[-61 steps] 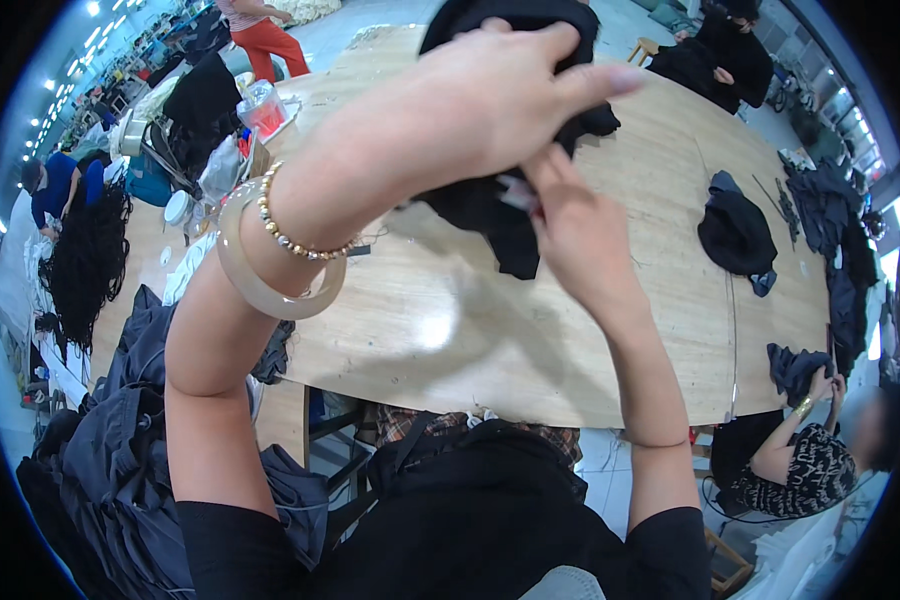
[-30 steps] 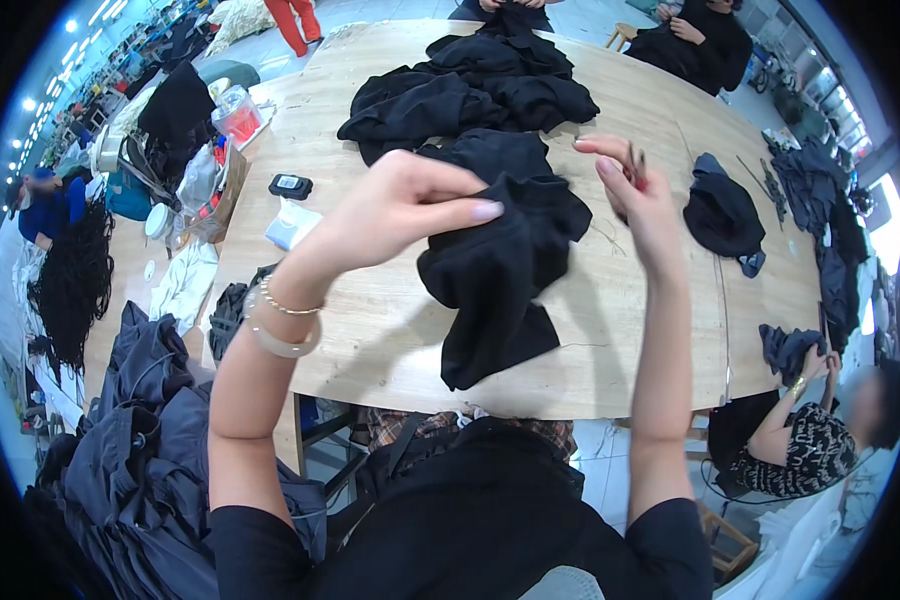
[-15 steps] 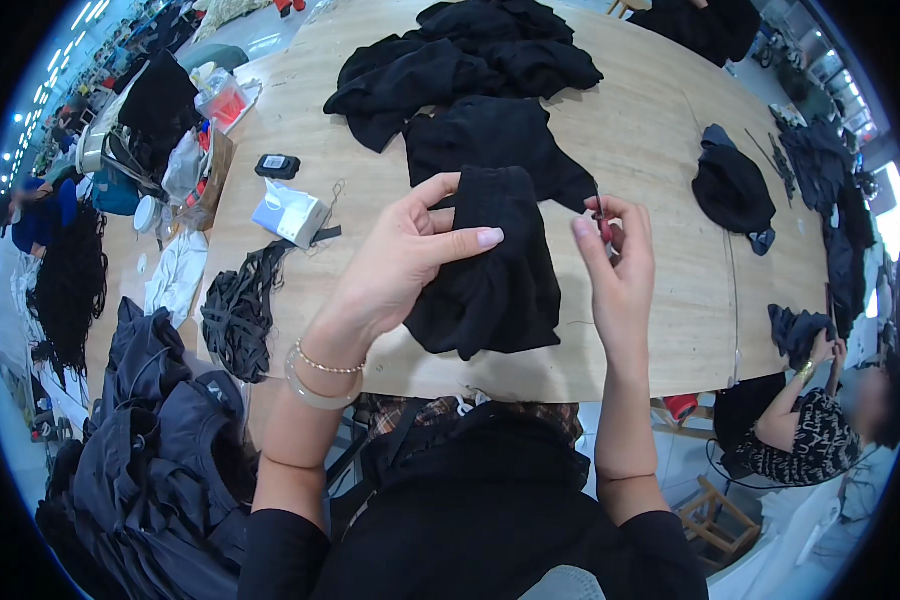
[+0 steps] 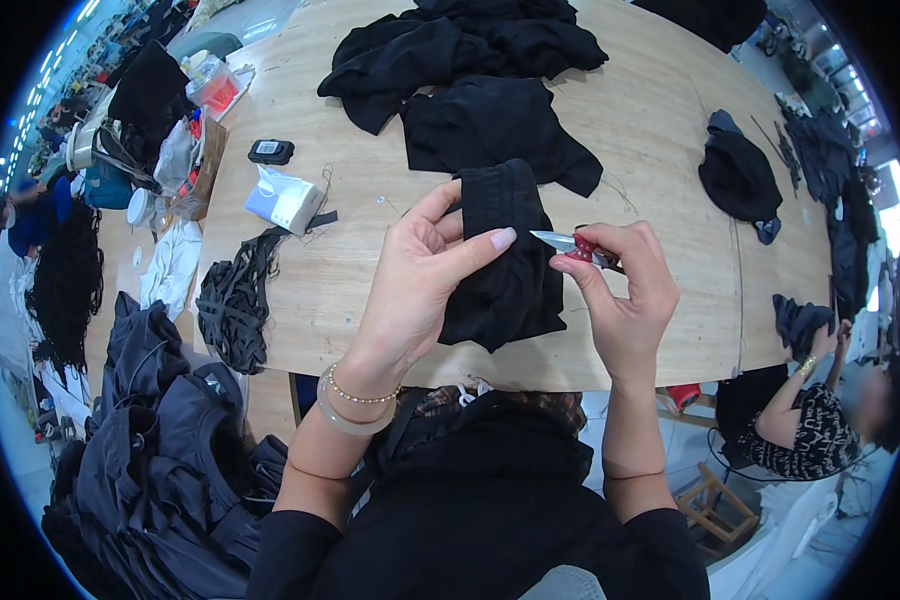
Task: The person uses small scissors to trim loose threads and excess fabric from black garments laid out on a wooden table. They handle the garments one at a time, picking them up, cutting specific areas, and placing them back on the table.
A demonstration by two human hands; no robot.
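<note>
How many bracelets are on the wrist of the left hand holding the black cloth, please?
2: a gold-toned beaded bracelet nearer the left hand, and a pale bangle just below it in the picture. None seems hidden.

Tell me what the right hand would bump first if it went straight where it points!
Probably the black cloth in the left hand: the red snips in the right hand point at it. They may even touch; depth is unclear.

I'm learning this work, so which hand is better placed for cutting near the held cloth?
Right, probably: the right grip holds red-handled snips, blades toward the black cloth, which the left grip pinches.
</note>
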